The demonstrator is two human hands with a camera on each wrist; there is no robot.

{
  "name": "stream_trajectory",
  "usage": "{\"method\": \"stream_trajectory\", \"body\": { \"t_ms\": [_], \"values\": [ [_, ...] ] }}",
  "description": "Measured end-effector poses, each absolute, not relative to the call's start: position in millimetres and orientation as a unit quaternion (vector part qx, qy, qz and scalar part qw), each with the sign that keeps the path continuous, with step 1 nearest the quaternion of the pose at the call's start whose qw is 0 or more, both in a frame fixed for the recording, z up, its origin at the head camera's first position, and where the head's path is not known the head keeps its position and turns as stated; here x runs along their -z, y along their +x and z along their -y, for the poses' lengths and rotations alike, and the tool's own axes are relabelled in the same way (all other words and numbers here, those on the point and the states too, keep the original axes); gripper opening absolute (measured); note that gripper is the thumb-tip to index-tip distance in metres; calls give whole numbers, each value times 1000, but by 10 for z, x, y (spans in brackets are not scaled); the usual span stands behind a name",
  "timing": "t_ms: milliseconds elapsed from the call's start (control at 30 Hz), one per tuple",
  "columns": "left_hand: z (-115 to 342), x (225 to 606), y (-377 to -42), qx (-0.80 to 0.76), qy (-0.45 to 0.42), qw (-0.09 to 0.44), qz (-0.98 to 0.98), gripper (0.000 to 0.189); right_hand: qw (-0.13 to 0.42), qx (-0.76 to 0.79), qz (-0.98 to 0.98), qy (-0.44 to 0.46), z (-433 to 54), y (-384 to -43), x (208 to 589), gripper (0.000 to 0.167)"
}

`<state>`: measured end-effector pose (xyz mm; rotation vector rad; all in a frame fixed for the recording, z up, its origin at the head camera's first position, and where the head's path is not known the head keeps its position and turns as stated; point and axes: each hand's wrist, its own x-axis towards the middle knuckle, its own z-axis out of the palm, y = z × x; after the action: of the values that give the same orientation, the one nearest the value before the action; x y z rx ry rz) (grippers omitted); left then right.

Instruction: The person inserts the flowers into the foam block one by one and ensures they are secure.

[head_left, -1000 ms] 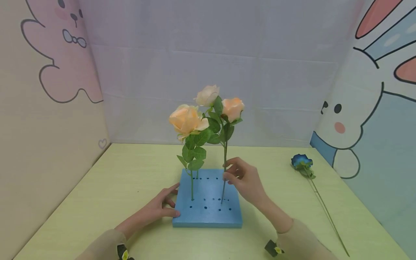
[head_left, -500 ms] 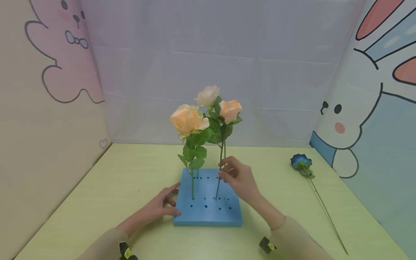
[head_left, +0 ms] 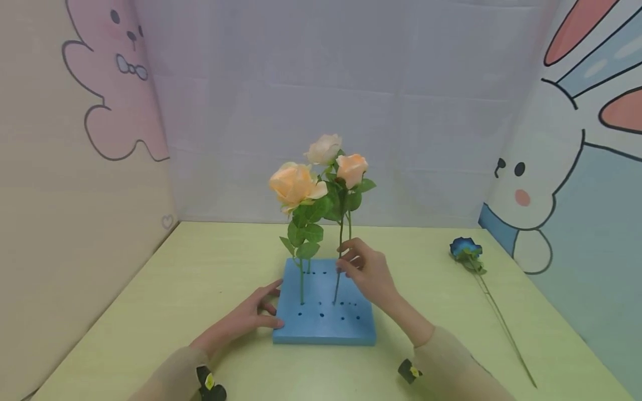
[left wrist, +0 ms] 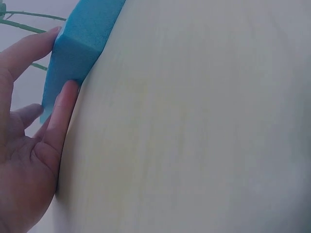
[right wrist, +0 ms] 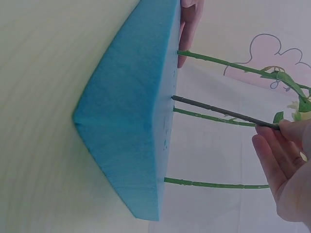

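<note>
My right hand point(head_left: 368, 273) pinches the dark stem of a peach-pink rose point(head_left: 351, 170) between thumb and fingers. This stem point(right wrist: 214, 108) stands nearly upright, its lower end right at the top face of a blue foam block point(head_left: 313, 331) with rows of small holes. My left hand point(head_left: 251, 314) rests against the block's left side, thumb at the front corner. In the left wrist view, its fingers point(left wrist: 63, 116) lie extended along the block. A yellow-peach rose point(head_left: 296, 185) stands in the block at left, with a white rose point(head_left: 323, 149) behind. Leaves partly hide the rear stems.
A blue rose point(head_left: 465, 248) lies on the pale table point(head_left: 210, 278) at the right, its long stem pointing toward the front edge. Behind the table hangs a white cloth point(head_left: 241, 122). Side walls with cartoon animals stand left and right.
My right hand has moved left with the peach-pink rose, and the stem's lower end has shifted left across the block. The left hand keeps its place on the block while the view shifts slightly.
</note>
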<state>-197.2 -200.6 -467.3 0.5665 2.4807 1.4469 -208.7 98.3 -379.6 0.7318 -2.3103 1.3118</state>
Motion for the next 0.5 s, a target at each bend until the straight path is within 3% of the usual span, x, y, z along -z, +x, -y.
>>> {"method": "stream_trajectory", "body": {
  "t_ms": [500],
  "values": [
    [1998, 4685, -1980, -486, 193, 102, -846, 98, 198, -458, 824, 268, -945, -2102, 3856, 17]
  ]
}}
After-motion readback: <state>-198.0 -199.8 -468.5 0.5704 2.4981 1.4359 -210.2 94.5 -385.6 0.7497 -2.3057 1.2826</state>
